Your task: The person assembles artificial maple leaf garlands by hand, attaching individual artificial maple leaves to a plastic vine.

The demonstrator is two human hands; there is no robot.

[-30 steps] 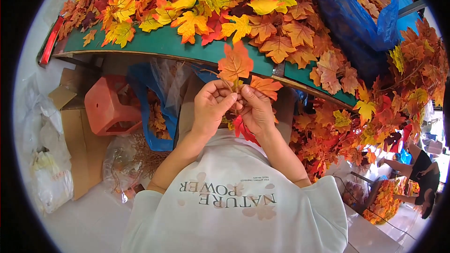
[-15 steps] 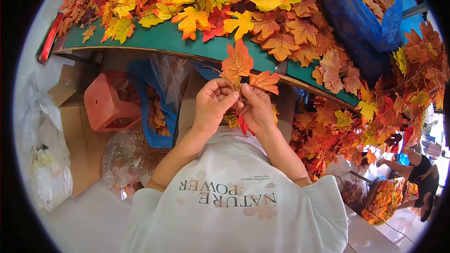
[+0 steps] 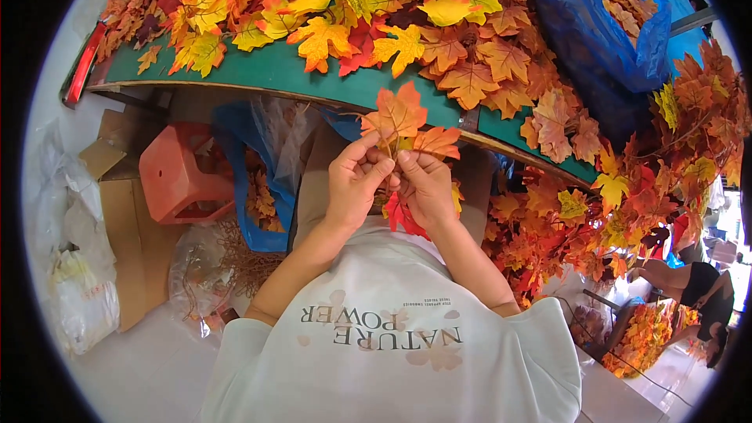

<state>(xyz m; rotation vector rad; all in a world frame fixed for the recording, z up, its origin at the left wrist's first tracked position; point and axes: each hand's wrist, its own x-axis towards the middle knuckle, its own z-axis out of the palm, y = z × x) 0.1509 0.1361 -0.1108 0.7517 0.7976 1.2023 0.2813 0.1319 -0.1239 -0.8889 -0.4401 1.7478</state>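
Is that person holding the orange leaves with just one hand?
No, the left hand and the right hand both pinch the sprig of orange leaves, close together.

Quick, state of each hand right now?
Left hand: closed, pinching the artificial maple-leaf sprig.
Right hand: closed, pinching the same sprig.

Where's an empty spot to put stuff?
A narrow strip of the green flat tabletop, between its front edge and the yellow-orange maple-shaped leaves. Leaves crowd farther back and rightward, beside the shiny blue plastic bag.
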